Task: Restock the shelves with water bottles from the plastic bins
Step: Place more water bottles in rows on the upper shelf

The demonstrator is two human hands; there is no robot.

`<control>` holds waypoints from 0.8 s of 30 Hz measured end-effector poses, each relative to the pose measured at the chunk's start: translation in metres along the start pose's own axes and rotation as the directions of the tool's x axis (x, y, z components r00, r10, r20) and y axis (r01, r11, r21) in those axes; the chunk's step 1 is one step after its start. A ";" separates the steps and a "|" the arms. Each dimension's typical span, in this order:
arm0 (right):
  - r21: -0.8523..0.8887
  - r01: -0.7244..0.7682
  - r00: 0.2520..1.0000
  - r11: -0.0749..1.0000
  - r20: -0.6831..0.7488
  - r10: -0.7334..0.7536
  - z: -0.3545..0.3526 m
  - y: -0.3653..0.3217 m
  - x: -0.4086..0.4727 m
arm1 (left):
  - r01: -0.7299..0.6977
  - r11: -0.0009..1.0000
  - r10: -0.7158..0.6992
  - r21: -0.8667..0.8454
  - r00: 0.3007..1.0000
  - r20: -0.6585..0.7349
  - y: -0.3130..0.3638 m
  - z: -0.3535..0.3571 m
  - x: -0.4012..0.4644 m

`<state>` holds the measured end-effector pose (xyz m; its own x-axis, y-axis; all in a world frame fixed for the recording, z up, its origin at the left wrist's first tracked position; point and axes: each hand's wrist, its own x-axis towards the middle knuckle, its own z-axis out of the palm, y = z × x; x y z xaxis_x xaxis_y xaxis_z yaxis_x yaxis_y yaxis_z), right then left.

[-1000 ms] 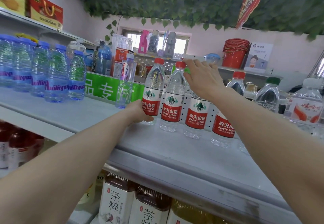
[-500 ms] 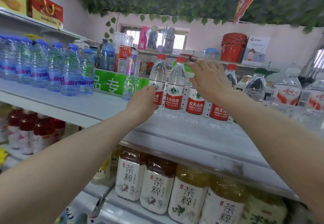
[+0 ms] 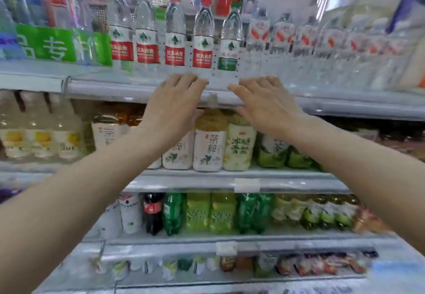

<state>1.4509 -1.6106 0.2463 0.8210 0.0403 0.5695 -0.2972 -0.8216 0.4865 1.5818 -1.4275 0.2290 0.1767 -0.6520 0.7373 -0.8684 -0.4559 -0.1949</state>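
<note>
Hands at shelf edge [image 3: 345, 100]: left grip [image 3: 171, 107], right grip [image 3: 268, 104] both released (fingers spread), water bottles [image 3: 174, 31] just behind.

Your shelves, four tiers stocked with drinks

Your top shelf [image 3: 103, 86] carries a row of red-labelled water bottles [image 3: 174, 33], one green-labelled bottle [image 3: 230, 38] at its right end, and a green sign [image 3: 46, 45] to the left. The second shelf [image 3: 207, 182] holds tea bottles [image 3: 208, 142]; the third shelf [image 3: 184, 239] holds a cola bottle [image 3: 153, 213] among green drinks. The lowest tier is too blurred to read.
</note>
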 end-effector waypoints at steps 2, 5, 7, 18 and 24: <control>-0.035 -0.012 1.000 0.999 0.027 0.013 0.001 0.014 -0.045 | -0.039 0.999 0.039 -0.018 0.999 0.000 0.038 0.009 -0.007; -0.072 -0.057 0.994 0.996 0.090 0.064 0.004 0.036 -0.113 | -0.106 0.993 0.107 -0.057 0.994 0.009 0.101 0.024 -0.018; -0.080 -0.075 0.989 0.994 0.123 0.084 0.009 0.056 -0.164 | -0.131 0.982 0.137 -0.135 0.990 0.042 0.148 0.039 -0.024; 0.035 -0.236 0.909 0.971 0.362 0.207 0.108 0.190 -0.480 | -0.127 0.895 0.242 -0.427 0.944 0.225 0.462 0.171 -0.057; 0.185 -0.416 0.807 0.890 0.527 0.268 0.193 0.216 -0.653 | -0.046 0.833 0.333 -0.551 0.837 0.434 0.615 0.266 -0.125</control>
<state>0.9451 -1.9240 -0.1483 0.8395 -0.4871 0.2410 -0.5162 -0.8533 0.0734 1.1489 -1.7875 -0.1551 0.0597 -0.9605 0.2717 -0.9870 -0.0161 0.1601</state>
